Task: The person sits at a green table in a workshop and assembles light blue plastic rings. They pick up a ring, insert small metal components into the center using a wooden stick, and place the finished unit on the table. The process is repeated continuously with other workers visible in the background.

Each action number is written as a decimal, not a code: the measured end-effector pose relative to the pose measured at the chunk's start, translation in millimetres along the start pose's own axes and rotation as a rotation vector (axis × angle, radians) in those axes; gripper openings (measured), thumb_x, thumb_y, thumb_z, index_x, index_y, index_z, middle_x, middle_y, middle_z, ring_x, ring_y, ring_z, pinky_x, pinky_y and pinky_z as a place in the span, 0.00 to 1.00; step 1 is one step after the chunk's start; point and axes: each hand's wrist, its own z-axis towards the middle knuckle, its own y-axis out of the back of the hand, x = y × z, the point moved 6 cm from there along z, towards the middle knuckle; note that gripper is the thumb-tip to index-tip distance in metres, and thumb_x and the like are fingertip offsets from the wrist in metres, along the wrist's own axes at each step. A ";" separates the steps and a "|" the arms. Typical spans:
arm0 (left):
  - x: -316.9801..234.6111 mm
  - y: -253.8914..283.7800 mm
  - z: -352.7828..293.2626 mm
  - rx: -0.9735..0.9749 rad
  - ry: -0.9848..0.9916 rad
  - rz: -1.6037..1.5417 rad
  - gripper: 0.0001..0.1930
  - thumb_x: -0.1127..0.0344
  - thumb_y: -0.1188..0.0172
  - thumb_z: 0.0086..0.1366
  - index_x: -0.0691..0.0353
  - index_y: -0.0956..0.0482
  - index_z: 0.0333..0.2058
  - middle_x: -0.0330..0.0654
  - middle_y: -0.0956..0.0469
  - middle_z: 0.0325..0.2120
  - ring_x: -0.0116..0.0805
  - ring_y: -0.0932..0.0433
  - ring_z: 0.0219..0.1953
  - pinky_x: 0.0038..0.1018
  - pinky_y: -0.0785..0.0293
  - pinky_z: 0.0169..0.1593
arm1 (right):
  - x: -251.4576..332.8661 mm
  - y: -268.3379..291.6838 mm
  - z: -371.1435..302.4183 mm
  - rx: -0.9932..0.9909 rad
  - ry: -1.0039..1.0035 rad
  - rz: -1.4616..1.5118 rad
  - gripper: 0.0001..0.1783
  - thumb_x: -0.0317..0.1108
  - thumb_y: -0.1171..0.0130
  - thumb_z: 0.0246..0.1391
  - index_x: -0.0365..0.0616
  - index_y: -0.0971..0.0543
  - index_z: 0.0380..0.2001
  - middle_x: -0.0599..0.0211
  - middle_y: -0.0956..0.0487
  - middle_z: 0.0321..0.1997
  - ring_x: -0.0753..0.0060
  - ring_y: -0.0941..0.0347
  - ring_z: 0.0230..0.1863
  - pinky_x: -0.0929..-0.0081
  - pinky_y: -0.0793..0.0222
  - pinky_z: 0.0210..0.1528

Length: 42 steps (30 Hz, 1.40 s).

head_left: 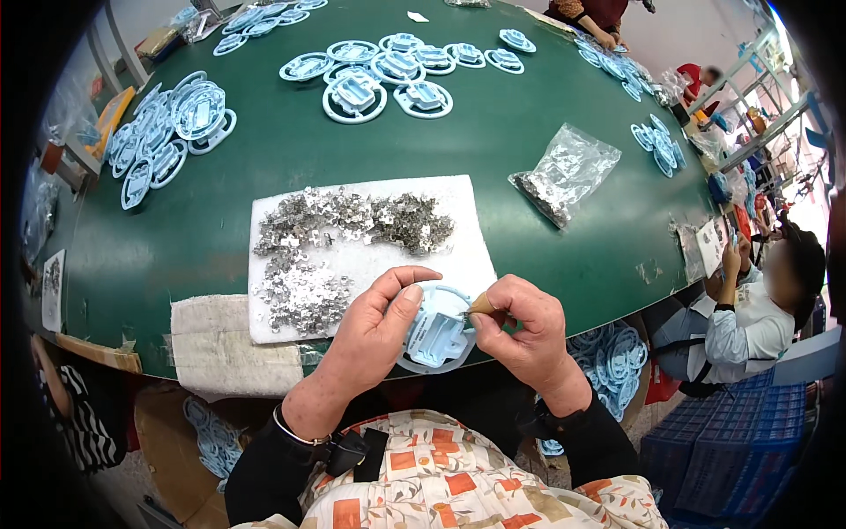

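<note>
Green table [493, 141] — bag [577, 167], clips [304, 295], frame [436, 339]

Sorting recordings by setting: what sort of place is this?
Likely an assembly workshop: heaps of small metal parts on a white board, light-blue plastic pieces across a green table, and a co-worker alongside.

The left hand [368, 333] covers part of the blue frame [434, 342].
</note>
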 end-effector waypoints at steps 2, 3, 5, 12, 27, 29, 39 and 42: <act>-6.1 0.0 -1.5 0.012 -0.011 -0.015 0.15 0.63 0.53 0.78 0.64 0.26 0.55 0.34 0.21 0.41 0.17 0.26 0.43 0.19 0.28 0.49 | -5.0 0.8 -1.7 -0.015 -0.084 0.076 0.04 0.22 0.36 0.50 0.37 0.21 0.30 0.68 0.22 0.31 0.82 0.29 0.26 0.83 0.35 0.27; -5.1 -0.1 -1.8 -0.004 -0.020 -0.049 0.15 0.63 0.53 0.78 0.64 0.26 0.55 0.35 0.21 0.41 0.17 0.26 0.43 0.19 0.28 0.49 | -10.5 2.6 -5.7 -0.020 -0.161 0.132 0.03 0.22 0.36 0.51 0.36 0.21 0.30 0.69 0.22 0.31 0.84 0.30 0.27 0.84 0.35 0.29; -6.4 2.4 -0.1 -0.037 -0.057 -0.106 0.15 0.64 0.54 0.78 0.64 0.27 0.56 0.36 0.21 0.41 0.18 0.26 0.43 0.19 0.27 0.48 | -16.6 3.5 -7.2 -0.073 -0.253 0.278 0.02 0.22 0.38 0.53 0.36 0.21 0.31 0.71 0.23 0.33 0.85 0.31 0.30 0.85 0.36 0.34; -5.4 3.5 1.5 -0.105 -0.101 -0.214 0.17 0.62 0.55 0.79 0.63 0.31 0.59 0.37 0.24 0.48 0.21 0.27 0.50 0.22 0.29 0.56 | -32.8 -18.5 -36.6 0.009 -0.573 0.722 0.02 0.25 0.42 0.60 0.39 0.22 0.36 0.76 0.24 0.33 0.86 0.33 0.34 0.85 0.37 0.38; -9.8 23.9 -43.2 0.007 0.087 -0.035 0.24 0.68 0.35 0.66 0.67 0.30 0.58 0.40 0.21 0.44 0.22 0.24 0.45 0.22 0.25 0.49 | -17.6 -14.2 15.2 -0.014 -0.319 0.026 0.01 0.23 0.38 0.49 0.37 0.21 0.26 0.65 0.20 0.46 0.86 0.29 0.32 0.85 0.38 0.29; -11.2 29.1 -48.5 0.001 0.095 -0.047 0.24 0.69 0.36 0.65 0.68 0.30 0.57 0.40 0.21 0.43 0.22 0.23 0.44 0.22 0.24 0.48 | -17.9 -21.0 26.7 0.023 -0.285 -0.071 0.01 0.23 0.38 0.48 0.38 0.21 0.26 0.65 0.20 0.44 0.85 0.28 0.32 0.84 0.38 0.28; -7.3 56.9 -67.8 -0.039 0.126 -0.200 0.22 0.71 0.37 0.64 0.67 0.28 0.56 0.38 0.21 0.43 0.20 0.24 0.43 0.22 0.25 0.49 | -5.8 -66.0 65.0 0.140 -0.110 -0.438 0.08 0.31 0.32 0.51 0.42 0.17 0.35 0.65 0.19 0.38 0.62 0.22 0.28 0.69 0.25 0.33; -6.1 60.7 -72.2 -0.045 0.141 -0.209 0.22 0.71 0.37 0.64 0.67 0.28 0.56 0.37 0.21 0.42 0.20 0.24 0.43 0.22 0.25 0.49 | 7.7 -106.0 90.0 0.228 0.008 -0.457 0.08 0.33 0.34 0.54 0.45 0.17 0.37 0.63 0.20 0.34 0.54 0.21 0.31 0.62 0.24 0.34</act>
